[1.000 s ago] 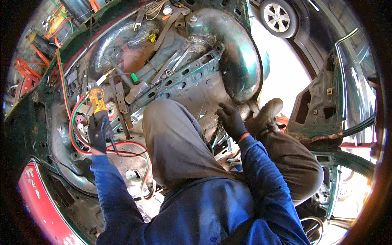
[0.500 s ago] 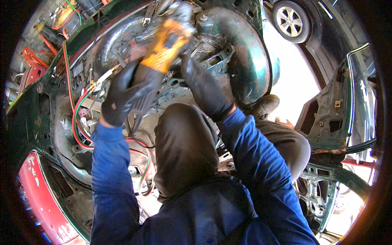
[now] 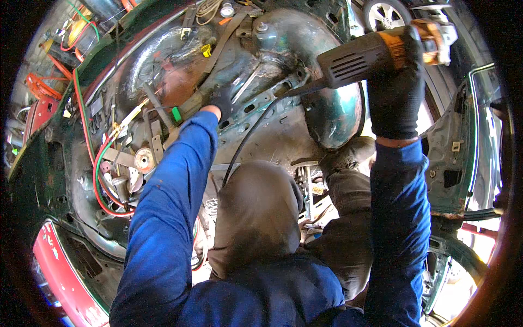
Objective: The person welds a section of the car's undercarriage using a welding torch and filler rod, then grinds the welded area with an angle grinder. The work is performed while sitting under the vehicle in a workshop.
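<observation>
My gloved right hand (image 3: pixel 396 98) is closed around an orange and black angle grinder (image 3: pixel 354 59), raised at the right with its head pointing right. A black power cord (image 3: pixel 251 128) runs from the grinder's rear end down past my knee. At the centre, my gloved left hand (image 3: pixel 219 100) reaches low onto the bare metal of a dark green car body (image 3: pixel 283 131). Its fingers blend into the dark metal, so their grip is unclear. Close by are a long flat metal strip (image 3: pixel 224 42) and a small green piece (image 3: pixel 176 114).
Red and green hoses (image 3: pixel 93 163) with a torch (image 3: pixel 133 113) lie at the left among loose tools. A rounded wheel housing (image 3: pixel 335 117) bulges at the right. Beyond it stand a dark car's wheel (image 3: pixel 385 15) and a stripped door (image 3: pixel 449 158). A red panel (image 3: pixel 65 278) is at lower left.
The grinder has swung from the upper centre to the right, now in my right hand alone. My left hand has come off it and moved right, down to the car body.
</observation>
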A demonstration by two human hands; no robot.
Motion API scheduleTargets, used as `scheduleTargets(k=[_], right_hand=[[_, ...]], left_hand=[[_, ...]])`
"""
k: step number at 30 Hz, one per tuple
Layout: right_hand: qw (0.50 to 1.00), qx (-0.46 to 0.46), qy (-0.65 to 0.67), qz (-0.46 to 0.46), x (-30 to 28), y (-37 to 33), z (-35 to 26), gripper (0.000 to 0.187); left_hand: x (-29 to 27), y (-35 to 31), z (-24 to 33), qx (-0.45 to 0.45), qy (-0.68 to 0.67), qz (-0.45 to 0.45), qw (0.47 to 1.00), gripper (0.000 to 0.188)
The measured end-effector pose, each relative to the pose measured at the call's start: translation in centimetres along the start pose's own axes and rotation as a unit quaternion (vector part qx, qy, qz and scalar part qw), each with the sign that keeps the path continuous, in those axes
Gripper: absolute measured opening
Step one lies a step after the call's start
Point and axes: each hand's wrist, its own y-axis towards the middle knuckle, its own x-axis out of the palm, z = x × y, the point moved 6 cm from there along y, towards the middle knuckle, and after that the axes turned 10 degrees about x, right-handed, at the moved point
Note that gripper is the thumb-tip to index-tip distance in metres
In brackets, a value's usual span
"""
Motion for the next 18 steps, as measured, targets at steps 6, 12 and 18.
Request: scheduleTargets(k=[6, 12, 18], right_hand=[[0.958, -0.167, -0.233, -0.006, -3.4, -0.6, -7.4, 0.04], [0.828, -0.257, -0.497, 0.026, -2.9, -3.4, -8.2, 0.042], [0.955, -0.16, -0.244, -0.056, -5.0, -3.5, -7.7, 0.043]], left_hand=[[3.0, 0.2, -3.1, 0.059, -0.067, -0.034, 0.995, 0.082], [-0.8, -0.9, 3.9, 0.122, 0.013, -0.211, 0.97, 0.085], [-0.7, -0.5, 3.4, 0.029, 0.023, -0.283, 0.958, 0.092]])
